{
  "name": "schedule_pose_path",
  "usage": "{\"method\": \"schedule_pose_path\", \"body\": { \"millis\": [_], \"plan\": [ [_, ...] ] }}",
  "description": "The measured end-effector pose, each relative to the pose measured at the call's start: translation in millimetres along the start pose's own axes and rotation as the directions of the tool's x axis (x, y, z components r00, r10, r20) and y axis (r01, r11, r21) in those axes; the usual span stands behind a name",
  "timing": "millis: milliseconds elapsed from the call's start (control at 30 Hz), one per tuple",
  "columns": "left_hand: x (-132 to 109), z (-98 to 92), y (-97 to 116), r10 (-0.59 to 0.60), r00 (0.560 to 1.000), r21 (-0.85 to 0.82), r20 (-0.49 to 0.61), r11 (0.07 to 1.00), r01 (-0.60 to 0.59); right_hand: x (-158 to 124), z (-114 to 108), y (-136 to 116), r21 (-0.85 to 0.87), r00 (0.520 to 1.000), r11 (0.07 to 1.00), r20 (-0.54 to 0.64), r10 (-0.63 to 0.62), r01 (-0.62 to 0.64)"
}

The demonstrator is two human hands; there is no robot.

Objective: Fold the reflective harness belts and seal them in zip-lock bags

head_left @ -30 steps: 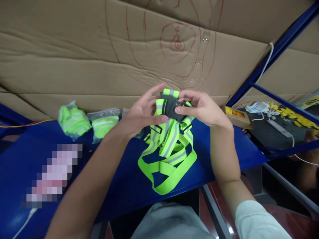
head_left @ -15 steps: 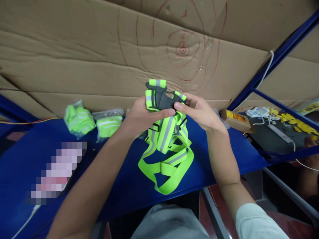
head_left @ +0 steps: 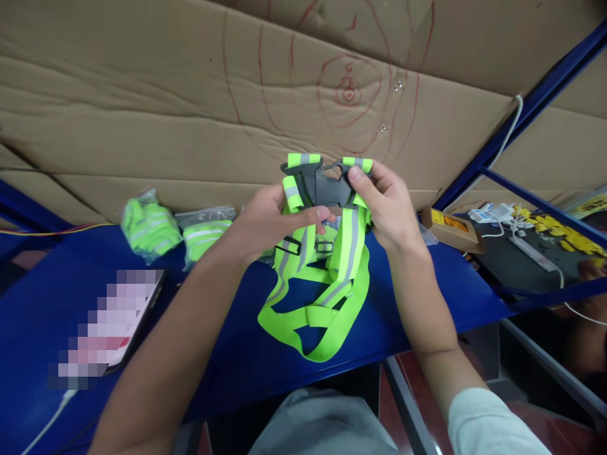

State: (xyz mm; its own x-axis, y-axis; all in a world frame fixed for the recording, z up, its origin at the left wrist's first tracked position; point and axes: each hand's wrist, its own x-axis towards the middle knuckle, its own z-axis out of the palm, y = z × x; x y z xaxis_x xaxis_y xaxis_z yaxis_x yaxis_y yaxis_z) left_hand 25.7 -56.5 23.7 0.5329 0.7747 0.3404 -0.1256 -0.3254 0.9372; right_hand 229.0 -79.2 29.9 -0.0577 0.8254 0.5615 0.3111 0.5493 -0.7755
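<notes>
A black side-release buckle (head_left: 327, 186) is held up between my two hands, its halves joined. My left hand (head_left: 270, 218) grips its left half, thumb along the lower edge and the other fingers mostly hidden behind. On the other side, my right hand (head_left: 391, 199) pinches the right half, thumb in front. Neon-green reflective straps (head_left: 348, 253) with a grey stripe run from both ends of the buckle. They hang down in loops onto the blue table, with black strap sliders (head_left: 289, 245) on them.
Two clear bags of folded green straps (head_left: 150, 227) lie at the back left. A phone (head_left: 111, 328) with a white cable rests on the blue table (head_left: 199, 354). Cardboard (head_left: 142, 126) stands behind. To the right are an open carton (head_left: 450, 229), a blue frame and yellow pieces.
The buckle has come level, its right end raised and moved right by my right hand. The straps beneath have spread wider apart.
</notes>
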Motion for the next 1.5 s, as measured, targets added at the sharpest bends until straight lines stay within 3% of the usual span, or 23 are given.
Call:
{"method": "schedule_pose_path", "body": {
  "millis": [133,300,400,633,833,1000,1100,1233,1333,1500],
  "plan": [
    [-0.7,9.3,-0.6,-0.019,0.997,-0.12,-0.073,0.993,0.01,2.2,-0.3,-0.7,-0.01,1.0,1.0,-0.003,0.024,-0.024],
    [3.8,7.2,-3.8,0.058,0.977,-0.146,-0.205,0.985,-0.089,0.7,-30.4,-12.3,-0.037,0.969,0.996,0.227,0.093,-0.087],
    [7.3,6.5,-8.3,0.101,0.948,-0.148,-0.303,0.977,-0.151,-1.3,-38.7,-14.2,-0.063,0.978,0.995,0.188,0.088,-0.078],
    [4.3,11.2,-8.5,0.039,0.97,-0.301,-0.24,0.947,-0.113,-0.2,-16.4,3.2,0.047,0.982,0.995,0.175,0.078,-0.087],
    [2.7,7.8,-12.9,0.157,0.953,-0.24,-0.26,0.945,-0.221,4.2,-11.1,10.0,0.002,0.969,1.0,0.246,-0.018,0.018],
    [5.7,13.7,-13.7,0.116,0.964,-0.161,-0.24,0.974,-0.157,7.0,1.5,14.3,0.156,0.981,0.988,0.189,-0.029,-0.001],
    [7.8,17.6,-11.0,0.133,0.967,-0.115,-0.219,0.98,-0.161,8.8,5.8,17.3,0.08,0.989,0.995,0.129,-0.072,0.062],
    [8.7,20.0,-11.5,0.166,0.954,-0.171,-0.248,0.962,-0.212,4.0,9.4,14.9,-0.244,0.976,0.948,0.122,-0.178,0.203],
    [9.4,20.5,-17.8,0.097,0.961,-0.254,-0.257,0.953,-0.164,-3.0,12.4,11.5,-0.397,0.943,0.865,0.249,-0.22,0.307],
    [12.4,20.1,-26.1,-0.038,0.953,-0.305,-0.302,0.951,-0.059,-4.7,-5.0,11.0,-0.271,0.816,0.887,0.55,-0.178,0.375]
  ]
}}
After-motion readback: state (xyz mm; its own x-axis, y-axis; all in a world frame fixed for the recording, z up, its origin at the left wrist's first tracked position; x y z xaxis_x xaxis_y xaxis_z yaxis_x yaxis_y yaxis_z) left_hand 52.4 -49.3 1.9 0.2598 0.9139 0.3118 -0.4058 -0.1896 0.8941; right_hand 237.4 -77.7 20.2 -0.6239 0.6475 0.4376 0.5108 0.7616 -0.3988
